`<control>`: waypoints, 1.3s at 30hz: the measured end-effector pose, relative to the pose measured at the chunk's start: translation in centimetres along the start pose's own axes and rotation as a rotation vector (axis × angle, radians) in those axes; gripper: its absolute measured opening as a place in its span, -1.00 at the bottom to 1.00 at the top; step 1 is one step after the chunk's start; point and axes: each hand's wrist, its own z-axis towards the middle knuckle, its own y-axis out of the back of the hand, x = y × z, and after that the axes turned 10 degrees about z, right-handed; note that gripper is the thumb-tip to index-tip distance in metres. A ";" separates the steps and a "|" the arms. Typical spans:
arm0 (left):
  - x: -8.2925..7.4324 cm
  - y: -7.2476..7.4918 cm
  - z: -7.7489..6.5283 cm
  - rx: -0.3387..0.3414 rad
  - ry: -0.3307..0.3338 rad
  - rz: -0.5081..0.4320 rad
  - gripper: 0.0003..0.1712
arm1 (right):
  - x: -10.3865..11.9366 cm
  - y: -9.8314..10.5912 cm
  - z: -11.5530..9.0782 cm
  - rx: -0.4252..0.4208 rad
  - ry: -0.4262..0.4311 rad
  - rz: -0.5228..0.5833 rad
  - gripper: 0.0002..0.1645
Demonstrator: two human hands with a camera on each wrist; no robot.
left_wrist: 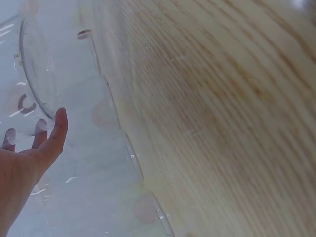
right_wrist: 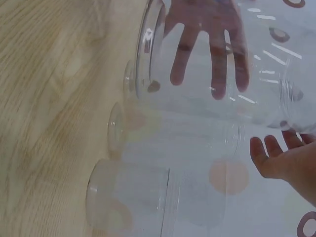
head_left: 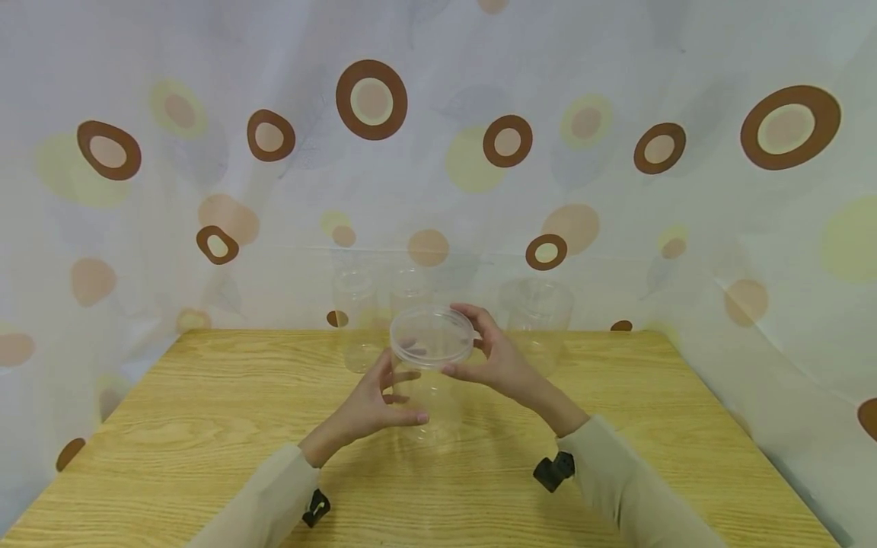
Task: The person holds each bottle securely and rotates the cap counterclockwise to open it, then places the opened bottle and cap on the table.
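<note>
A clear plastic jar (head_left: pixel 432 403) stands upright between the two hands, with a round clear lid (head_left: pixel 433 335) on its top. My left hand (head_left: pixel 373 399) grips the jar's body from the left, thumb in front and fingers behind. Those fingers show through the clear wall in the right wrist view. My right hand (head_left: pixel 503 361) holds the lid's edge from the right, with the thumb at the front and the fingers at the back. In the left wrist view, the jar's round base (left_wrist: pixel 37 69) hangs apart from the wooden table (left_wrist: pixel 207 123).
Behind the held jar, two slim clear jars (head_left: pixel 358 323) stand at the back left of the table. A wider clear jar (head_left: pixel 541 316) stands at the back right. A patterned sheet (head_left: pixel 438 175) hangs along the table's far edge.
</note>
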 end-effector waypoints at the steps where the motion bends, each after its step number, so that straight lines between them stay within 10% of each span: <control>1: 0.3 0.0 0.0 0.004 -0.002 -0.001 0.16 | 0.0 0.3 0.1 0.036 -0.005 0.015 -0.03; 13: 1.3 0.1 -0.1 0.048 0.002 -0.006 0.15 | -0.3 2.8 1.0 0.335 -0.093 0.213 0.00; 30: 1.4 0.0 -0.2 -0.036 0.016 0.020 0.17 | 0.5 -0.7 -0.8 -0.042 0.034 -0.076 0.07; 39: 1.3 -0.1 -0.1 -0.021 0.003 0.010 0.17 | 0.3 -0.4 -0.2 -0.021 0.012 -0.035 -0.04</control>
